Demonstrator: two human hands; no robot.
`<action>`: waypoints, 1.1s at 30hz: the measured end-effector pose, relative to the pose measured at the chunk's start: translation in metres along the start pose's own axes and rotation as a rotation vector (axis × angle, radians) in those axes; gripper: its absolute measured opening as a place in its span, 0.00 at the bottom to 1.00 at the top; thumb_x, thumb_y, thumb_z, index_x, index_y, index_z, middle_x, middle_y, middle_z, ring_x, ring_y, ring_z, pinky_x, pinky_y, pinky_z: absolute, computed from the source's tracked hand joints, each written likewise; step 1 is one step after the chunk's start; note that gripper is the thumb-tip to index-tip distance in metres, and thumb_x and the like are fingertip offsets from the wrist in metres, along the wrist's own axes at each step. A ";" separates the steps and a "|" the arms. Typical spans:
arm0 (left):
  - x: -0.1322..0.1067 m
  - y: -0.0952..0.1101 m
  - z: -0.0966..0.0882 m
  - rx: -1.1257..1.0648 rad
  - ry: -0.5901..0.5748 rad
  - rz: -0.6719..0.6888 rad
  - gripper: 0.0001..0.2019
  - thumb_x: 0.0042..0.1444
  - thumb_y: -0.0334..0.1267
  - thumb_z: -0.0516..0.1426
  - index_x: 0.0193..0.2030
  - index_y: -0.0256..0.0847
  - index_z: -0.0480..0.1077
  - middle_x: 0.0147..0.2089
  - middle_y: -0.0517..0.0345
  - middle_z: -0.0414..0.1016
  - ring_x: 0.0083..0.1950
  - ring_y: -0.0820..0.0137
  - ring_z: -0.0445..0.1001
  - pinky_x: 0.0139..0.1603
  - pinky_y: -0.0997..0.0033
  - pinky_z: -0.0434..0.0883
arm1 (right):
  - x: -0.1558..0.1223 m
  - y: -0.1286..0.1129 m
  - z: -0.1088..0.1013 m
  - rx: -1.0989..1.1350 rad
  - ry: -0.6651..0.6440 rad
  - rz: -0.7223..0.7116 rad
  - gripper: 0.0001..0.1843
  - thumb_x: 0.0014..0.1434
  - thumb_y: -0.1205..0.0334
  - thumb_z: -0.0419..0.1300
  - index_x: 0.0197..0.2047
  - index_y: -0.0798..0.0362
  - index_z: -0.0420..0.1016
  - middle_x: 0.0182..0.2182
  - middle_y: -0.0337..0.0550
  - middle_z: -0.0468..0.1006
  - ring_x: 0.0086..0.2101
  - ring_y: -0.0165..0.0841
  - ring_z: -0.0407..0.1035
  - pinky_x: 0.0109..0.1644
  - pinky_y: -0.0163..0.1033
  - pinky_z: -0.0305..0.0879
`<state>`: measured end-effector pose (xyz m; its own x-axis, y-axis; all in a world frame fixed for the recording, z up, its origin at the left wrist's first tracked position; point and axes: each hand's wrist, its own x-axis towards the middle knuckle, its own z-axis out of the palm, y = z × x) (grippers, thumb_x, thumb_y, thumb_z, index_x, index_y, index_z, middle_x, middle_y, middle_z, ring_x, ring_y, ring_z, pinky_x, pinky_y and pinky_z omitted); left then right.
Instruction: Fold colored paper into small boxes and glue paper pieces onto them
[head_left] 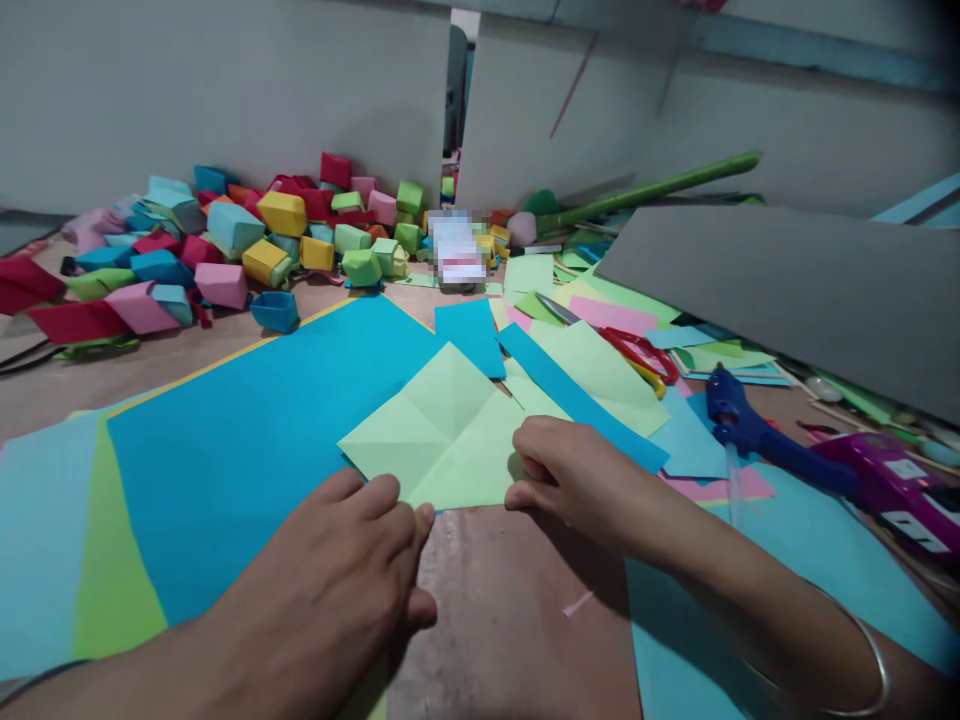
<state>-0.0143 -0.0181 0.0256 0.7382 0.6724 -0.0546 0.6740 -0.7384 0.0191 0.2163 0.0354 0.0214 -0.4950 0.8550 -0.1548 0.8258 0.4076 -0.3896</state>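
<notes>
Apart, right hand [574, 470] pinching green paper [448, 425], left hand [337, 560] curled at edge, grip unclear

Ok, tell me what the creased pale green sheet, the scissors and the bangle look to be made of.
Pale green sheet: matte paper, judging by its crisp fold lines. Scissors: the red and yellow handles, brightly coloured, are probably plastic; the grey blade is likely metal, with a dull sheen. Bangle: shiny and silver-coloured, so perhaps metal.

The pale green sheet [450, 440] is matt paper, creased; the large blue sheet [247, 460] appears smooth, matt paper. Scissors [636, 350] show a metal blade and glossy plastic handles. Glue gun [784, 450] is smooth plastic; bangle [884, 675] is polished metal.
</notes>
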 end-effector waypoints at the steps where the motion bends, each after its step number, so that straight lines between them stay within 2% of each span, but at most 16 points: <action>1: -0.004 0.001 -0.001 0.013 0.000 -0.008 0.11 0.57 0.47 0.60 0.31 0.41 0.74 0.27 0.59 0.72 0.28 0.63 0.62 0.29 0.60 0.51 | 0.000 0.000 0.000 0.003 -0.002 0.003 0.24 0.51 0.66 0.68 0.21 0.52 0.53 0.24 0.34 0.64 0.23 0.25 0.54 0.25 0.33 0.48; 3: -0.010 0.002 -0.002 0.050 0.032 -0.012 0.12 0.57 0.44 0.61 0.25 0.43 0.72 0.23 0.59 0.70 0.26 0.63 0.62 0.28 0.61 0.49 | 0.000 0.001 -0.001 0.004 0.003 0.000 0.25 0.51 0.65 0.68 0.21 0.52 0.52 0.24 0.34 0.65 0.22 0.25 0.54 0.24 0.33 0.48; 6: -0.012 0.003 -0.002 0.115 0.184 -0.040 0.17 0.60 0.41 0.57 0.20 0.43 0.69 0.19 0.57 0.66 0.26 0.62 0.61 0.27 0.61 0.48 | 0.001 0.001 -0.001 -0.011 0.009 -0.009 0.25 0.51 0.64 0.69 0.21 0.52 0.52 0.24 0.34 0.65 0.22 0.25 0.55 0.24 0.33 0.48; 8: -0.011 0.004 -0.002 0.117 0.303 -0.038 0.18 0.62 0.39 0.55 0.19 0.42 0.67 0.19 0.57 0.64 0.25 0.63 0.60 0.26 0.61 0.49 | 0.001 -0.001 -0.002 -0.022 -0.001 0.006 0.26 0.51 0.64 0.69 0.21 0.52 0.52 0.24 0.34 0.64 0.22 0.25 0.55 0.24 0.33 0.48; 10: -0.008 0.007 -0.002 0.070 0.356 0.010 0.16 0.64 0.37 0.52 0.24 0.40 0.70 0.23 0.56 0.67 0.26 0.64 0.61 0.27 0.62 0.53 | 0.001 -0.005 -0.004 -0.025 -0.012 0.027 0.26 0.51 0.66 0.69 0.20 0.52 0.51 0.24 0.34 0.64 0.22 0.25 0.54 0.24 0.33 0.47; 12: -0.006 0.009 0.000 0.025 0.334 0.068 0.12 0.66 0.36 0.50 0.38 0.37 0.73 0.34 0.52 0.75 0.33 0.63 0.67 0.31 0.61 0.60 | 0.001 -0.007 -0.004 -0.029 -0.007 0.033 0.25 0.51 0.67 0.68 0.20 0.52 0.51 0.24 0.34 0.64 0.22 0.25 0.54 0.24 0.33 0.47; 14: -0.003 0.011 0.005 -0.023 0.233 0.071 0.15 0.66 0.40 0.50 0.53 0.33 0.69 0.47 0.47 0.75 0.42 0.60 0.69 0.36 0.60 0.65 | 0.000 -0.008 -0.004 -0.036 0.012 0.021 0.25 0.51 0.67 0.68 0.20 0.52 0.52 0.24 0.34 0.64 0.22 0.25 0.54 0.24 0.33 0.47; 15: -0.002 0.010 0.008 -0.047 0.165 0.050 0.18 0.66 0.42 0.51 0.57 0.33 0.65 0.51 0.46 0.74 0.44 0.59 0.70 0.39 0.60 0.67 | 0.000 -0.007 -0.004 -0.036 0.020 0.002 0.24 0.52 0.66 0.67 0.21 0.52 0.52 0.24 0.34 0.64 0.22 0.25 0.54 0.24 0.33 0.47; 18: 0.002 0.007 0.012 -0.083 0.020 -0.058 0.22 0.65 0.46 0.51 0.61 0.38 0.62 0.50 0.47 0.73 0.44 0.59 0.70 0.40 0.58 0.69 | 0.002 0.001 -0.004 -0.009 0.050 -0.117 0.19 0.57 0.61 0.64 0.23 0.52 0.57 0.25 0.35 0.66 0.24 0.26 0.57 0.26 0.33 0.51; 21: 0.004 0.001 0.010 -0.038 -0.005 -0.155 0.22 0.64 0.48 0.51 0.58 0.37 0.65 0.48 0.45 0.73 0.46 0.55 0.71 0.43 0.52 0.70 | 0.007 0.014 -0.004 -0.054 0.206 -0.250 0.01 0.60 0.67 0.56 0.37 0.54 0.68 0.36 0.45 0.71 0.33 0.32 0.65 0.35 0.36 0.61; 24: 0.003 -0.005 0.009 0.025 0.018 -0.211 0.23 0.64 0.48 0.51 0.57 0.33 0.67 0.55 0.37 0.72 0.57 0.46 0.68 0.52 0.44 0.67 | 0.010 0.024 -0.003 -0.206 0.310 -0.370 0.24 0.54 0.75 0.53 0.54 0.54 0.67 0.55 0.57 0.64 0.48 0.42 0.65 0.47 0.47 0.65; 26: 0.002 -0.008 0.011 0.055 0.029 -0.230 0.25 0.64 0.49 0.51 0.59 0.31 0.66 0.61 0.32 0.68 0.63 0.43 0.63 0.57 0.40 0.64 | 0.009 0.024 -0.002 -0.293 0.296 -0.442 0.31 0.52 0.77 0.53 0.59 0.50 0.64 0.63 0.58 0.56 0.55 0.47 0.60 0.52 0.51 0.62; 28: 0.002 -0.010 0.014 0.059 0.019 -0.253 0.26 0.64 0.50 0.51 0.60 0.32 0.66 0.64 0.32 0.64 0.66 0.43 0.60 0.59 0.38 0.61 | 0.006 0.020 -0.003 -0.381 0.295 -0.480 0.32 0.51 0.77 0.55 0.58 0.46 0.66 0.66 0.55 0.52 0.58 0.50 0.56 0.53 0.54 0.59; 30: 0.002 -0.011 0.019 0.048 0.003 -0.271 0.28 0.63 0.52 0.51 0.62 0.32 0.64 0.66 0.33 0.61 0.68 0.44 0.58 0.61 0.38 0.60 | 0.002 0.012 -0.006 -0.475 0.344 -0.493 0.24 0.53 0.76 0.56 0.51 0.45 0.72 0.63 0.53 0.59 0.54 0.50 0.59 0.50 0.53 0.59; 33: 0.001 -0.010 0.025 0.031 -0.009 -0.258 0.34 0.62 0.55 0.50 0.65 0.29 0.60 0.69 0.33 0.55 0.70 0.45 0.53 0.64 0.39 0.58 | -0.004 0.001 -0.009 -0.527 0.422 -0.546 0.11 0.59 0.72 0.55 0.39 0.48 0.76 0.50 0.49 0.73 0.43 0.43 0.64 0.41 0.47 0.55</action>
<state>-0.0206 -0.0114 0.0006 0.5416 0.8383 -0.0623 0.8388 -0.5438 -0.0268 0.2213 0.0356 0.0297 -0.8031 0.5015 0.3218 0.5712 0.8017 0.1760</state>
